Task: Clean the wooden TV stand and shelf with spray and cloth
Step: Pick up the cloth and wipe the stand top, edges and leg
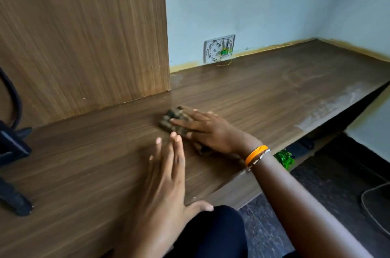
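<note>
The dark wooden stand top (263, 93) runs from the lower left to the far right corner. On its middle lies a dark, bunched cloth (174, 119), and my right hand (207, 131) presses flat on it, fingers spread and pointing left. An orange bangle sits on that wrist. My left hand (166, 175) rests open on the wood just in front of the cloth, fingers pointing away from me, holding nothing. A pale dusty streak (329, 107) shows near the stand's right front edge. No spray bottle is in view.
A lighter wooden upright panel (84, 36) rises behind the stand on the left. A white wall socket plate (219, 48) sits low on the pale wall. A black TV foot (12, 173) stands at the far left. Green leaves (283, 157) and a cable (371, 205) lie on the dark floor.
</note>
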`<action>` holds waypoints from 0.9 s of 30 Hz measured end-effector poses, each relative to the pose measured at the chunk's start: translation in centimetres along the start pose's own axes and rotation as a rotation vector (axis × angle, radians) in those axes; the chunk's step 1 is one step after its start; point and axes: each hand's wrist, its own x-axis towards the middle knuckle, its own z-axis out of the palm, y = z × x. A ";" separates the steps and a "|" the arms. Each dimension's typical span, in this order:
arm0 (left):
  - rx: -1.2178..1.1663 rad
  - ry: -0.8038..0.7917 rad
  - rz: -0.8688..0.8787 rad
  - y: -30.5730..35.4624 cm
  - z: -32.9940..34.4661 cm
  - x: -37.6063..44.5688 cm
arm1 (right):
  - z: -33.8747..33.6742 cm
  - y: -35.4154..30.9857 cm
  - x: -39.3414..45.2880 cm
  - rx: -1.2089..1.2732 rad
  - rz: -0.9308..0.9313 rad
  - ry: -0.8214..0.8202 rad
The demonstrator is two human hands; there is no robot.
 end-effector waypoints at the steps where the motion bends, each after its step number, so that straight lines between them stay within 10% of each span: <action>1: -0.001 -0.015 -0.013 -0.1 0.0 0.0 | -0.6 2.0 -0.4 0.001 0.044 0.020; 10: -0.020 -0.031 -0.107 -0.2 1.1 0.1 | -4.4 15.1 -9.1 -0.014 0.672 0.162; 19: -0.168 -0.139 -0.097 2.6 0.0 1.9 | 1.5 2.2 -12.9 0.000 0.278 0.399; 27: -0.173 -0.257 -0.109 6.2 0.9 8.9 | -2.0 9.9 -12.3 0.011 0.298 0.314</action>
